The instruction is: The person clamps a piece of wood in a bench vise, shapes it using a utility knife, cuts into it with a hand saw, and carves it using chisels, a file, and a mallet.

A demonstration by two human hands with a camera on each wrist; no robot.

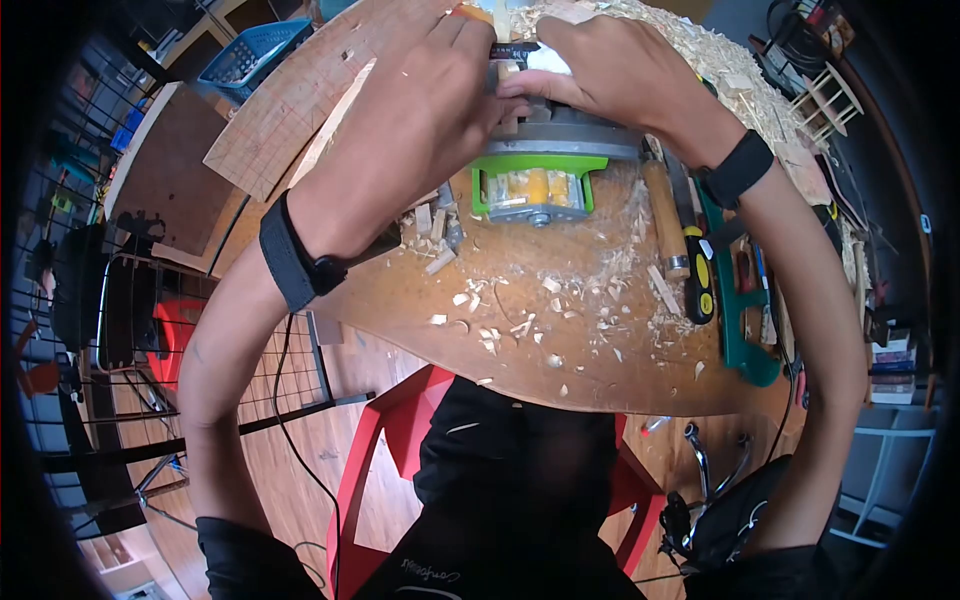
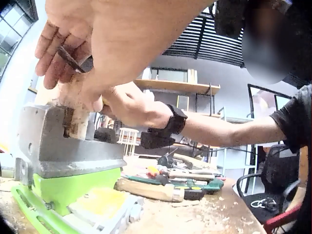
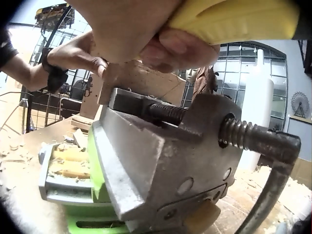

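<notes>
My right hand [image 1: 620,75] grips a yellow-handled tool [image 3: 234,22] above a grey metal vise [image 3: 141,156] on a green base [image 1: 540,165]. A dark flat blade [image 1: 512,50] with white lettering spans the gap between my hands. My left hand [image 1: 425,110] curls its fingers about this blade, which lies across them in the left wrist view. Its thumb rests near the top of a wood piece [image 2: 78,119] standing between the vise's jaws. The blade's edge is hidden by my fingers. A threaded screw with a bent handle [image 3: 273,180] projects from the vise's far side.
Right of the vise lie a wooden-handled tool [image 1: 660,205], a yellow-and-black handle [image 1: 698,275] and a long green tool [image 1: 745,345]. Small wood offcuts [image 1: 430,230] lie to its left. Shavings [image 1: 740,45] heap up behind; a blue basket [image 1: 255,55] stands back left.
</notes>
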